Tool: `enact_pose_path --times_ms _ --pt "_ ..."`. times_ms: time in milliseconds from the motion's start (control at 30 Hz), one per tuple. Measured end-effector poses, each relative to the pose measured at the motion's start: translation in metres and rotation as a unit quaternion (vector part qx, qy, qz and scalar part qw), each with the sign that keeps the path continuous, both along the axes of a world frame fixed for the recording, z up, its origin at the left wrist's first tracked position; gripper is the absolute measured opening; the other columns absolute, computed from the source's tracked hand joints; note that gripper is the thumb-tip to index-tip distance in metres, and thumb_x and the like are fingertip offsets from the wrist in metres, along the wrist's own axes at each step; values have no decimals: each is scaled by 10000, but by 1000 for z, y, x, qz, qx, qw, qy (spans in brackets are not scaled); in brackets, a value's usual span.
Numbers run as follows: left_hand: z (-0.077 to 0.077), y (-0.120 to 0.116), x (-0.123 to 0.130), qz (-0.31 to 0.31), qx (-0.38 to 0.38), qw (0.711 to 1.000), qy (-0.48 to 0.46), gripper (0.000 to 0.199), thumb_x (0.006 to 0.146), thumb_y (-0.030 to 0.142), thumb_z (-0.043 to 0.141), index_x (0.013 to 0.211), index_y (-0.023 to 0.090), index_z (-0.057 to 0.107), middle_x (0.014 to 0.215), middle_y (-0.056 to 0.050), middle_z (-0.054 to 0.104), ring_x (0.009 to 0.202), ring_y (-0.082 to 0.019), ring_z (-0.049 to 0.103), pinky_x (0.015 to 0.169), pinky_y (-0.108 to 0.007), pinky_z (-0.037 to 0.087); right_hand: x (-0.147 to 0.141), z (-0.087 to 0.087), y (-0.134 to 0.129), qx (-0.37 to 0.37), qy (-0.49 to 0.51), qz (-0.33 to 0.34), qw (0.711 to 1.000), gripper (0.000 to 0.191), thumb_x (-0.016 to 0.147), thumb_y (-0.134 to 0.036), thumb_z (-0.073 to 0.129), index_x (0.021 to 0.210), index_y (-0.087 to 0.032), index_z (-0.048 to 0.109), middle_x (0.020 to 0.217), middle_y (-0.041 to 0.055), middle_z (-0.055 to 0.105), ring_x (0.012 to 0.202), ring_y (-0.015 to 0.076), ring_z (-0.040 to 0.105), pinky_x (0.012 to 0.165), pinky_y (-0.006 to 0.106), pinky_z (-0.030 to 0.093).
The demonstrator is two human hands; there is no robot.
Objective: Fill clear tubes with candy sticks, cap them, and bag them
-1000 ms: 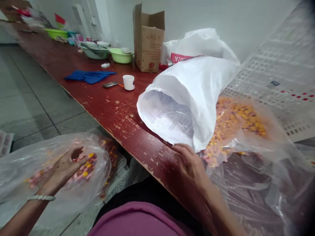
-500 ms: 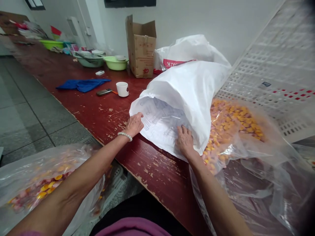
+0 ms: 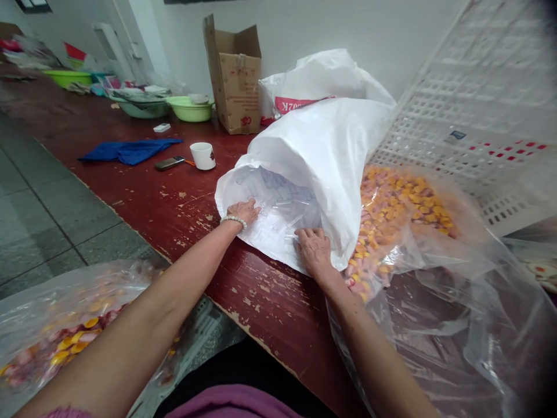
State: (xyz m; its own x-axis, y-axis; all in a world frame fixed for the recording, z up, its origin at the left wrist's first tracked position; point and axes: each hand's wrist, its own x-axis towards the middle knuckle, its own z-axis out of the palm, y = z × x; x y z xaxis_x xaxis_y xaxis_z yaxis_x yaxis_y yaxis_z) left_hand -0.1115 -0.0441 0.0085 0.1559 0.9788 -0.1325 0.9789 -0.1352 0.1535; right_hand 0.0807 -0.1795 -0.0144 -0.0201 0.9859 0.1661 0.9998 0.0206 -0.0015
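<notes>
A white woven sack (image 3: 324, 136) lies on its side on the red table, its mouth facing me. Clear plastic tubes (image 3: 300, 210) are scattered inside it. My left hand (image 3: 244, 212), with a beaded bracelet at the wrist, reaches in over the left lip, fingers stretched toward the tubes. At the lower right of the mouth my right hand (image 3: 314, 249) rests open on the sack's inner side, its fingertips close to a clear tube. No tube is plainly gripped by either hand.
Right of the sack, a clear bag of orange-and-pink caps (image 3: 404, 203) lies below a tilted white perforated crate (image 3: 439, 110). Another such bag (image 3: 73, 331) sits low at left. A cup (image 3: 202, 156), phone (image 3: 169, 163), blue cloth (image 3: 130, 151) and cardboard box (image 3: 237, 87) are on the table (image 3: 261, 296).
My left hand has moved from the sack's rim further inside, over the tubes. My right hand has stayed near the lower right of the mouth. The whole view has shifted slightly.
</notes>
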Motion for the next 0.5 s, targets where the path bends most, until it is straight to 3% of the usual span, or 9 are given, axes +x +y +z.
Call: enact_pose_path --times_ms 133,267,400,500 --pt "0 0 -9 -42 -20 999 2 505 857 490 347 1290 236 403 1131 -159 629 1058 -313 593 861 -430 444 -3 0 -1 -14 -12 -11 1000 299 898 -158 372 1123 -254 544 1121 67 592 1034 228 479 799 365 343" --pt "1 -3 -13 -69 -16 997 -12 618 765 350 526 1331 192 336 1149 -171 610 1076 -302 576 885 -397 432 -6 3 -1 -18 -18 -1 1000 295 887 -149 372 1109 -240 544 1083 85 590 1038 232 478 812 384 320" --pt "-1 -4 -8 -57 3 996 -61 729 634 212 611 1310 111 354 1136 -213 599 1057 -322 579 860 -382 437 -8 5 -2 -21 -12 19 1000 273 852 -133 397 1049 -205 571 1067 102 584 1022 243 484 796 374 319" --pt "-6 -5 -7 -28 29 991 -126 659 559 130 615 1201 116 468 1051 -177 637 1023 -312 587 845 -375 440 -9 6 -3 -13 15 35 999 272 804 -120 440 1042 -180 559 1044 105 589 1000 235 495 794 357 321"
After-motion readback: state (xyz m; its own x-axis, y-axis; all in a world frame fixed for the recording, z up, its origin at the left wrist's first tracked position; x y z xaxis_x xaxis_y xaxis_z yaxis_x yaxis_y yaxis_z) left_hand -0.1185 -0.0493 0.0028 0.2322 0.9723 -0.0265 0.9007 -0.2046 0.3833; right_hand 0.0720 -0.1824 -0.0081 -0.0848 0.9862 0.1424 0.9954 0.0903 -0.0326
